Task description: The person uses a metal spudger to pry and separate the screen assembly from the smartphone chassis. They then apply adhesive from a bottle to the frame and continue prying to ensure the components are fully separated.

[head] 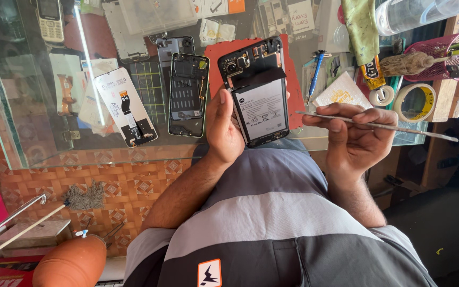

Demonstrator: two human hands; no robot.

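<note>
While the left hand (224,127) clasps an opened phone (256,90), the right hand's (354,141) grip pinches a thin metal tool (378,126)

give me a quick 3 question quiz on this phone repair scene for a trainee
1. True or false: the opened phone in the left hand has its back cover off.
2. What does the right hand hold? A) thin metal tool B) tape roll C) brush
3. Fill in: the phone frame lies on the ____ counter.

Key: 1 true, its battery shows; 2 A, the thin metal tool; 3 glass.
</note>
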